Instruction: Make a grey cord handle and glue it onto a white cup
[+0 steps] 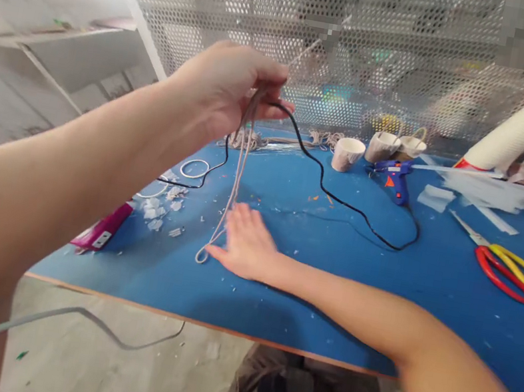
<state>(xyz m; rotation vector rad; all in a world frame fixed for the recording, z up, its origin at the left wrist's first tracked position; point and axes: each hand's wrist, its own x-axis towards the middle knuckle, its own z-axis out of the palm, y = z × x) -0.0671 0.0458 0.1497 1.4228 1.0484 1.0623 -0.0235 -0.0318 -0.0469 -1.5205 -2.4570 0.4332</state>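
My left hand (pixel 233 86) is raised above the table, its fingers closed on a bundle of thin beige cord (pixel 240 165). The strands hang down to the tabletop and end in a small loop. A black cable (pixel 318 162) also runs up to these fingers, lifted off the table; whether they grip it, I cannot tell. Low over the table, my right hand (pixel 249 244) is spread out palm down, slightly blurred. Its fingertips and thumb are beside the lower part of the cord, and nothing shows in its grasp.
Along the back of the blue table (pixel 351 293) stand small cups (pixel 348 154), near a blue glue gun (pixel 397 178). Scissors (pixel 515 273) lie at right, by translucent strips (pixel 489 190) and a white roll (pixel 515 139). White scraps (pixel 155 210) and a magenta object (pixel 104 229) lie left.
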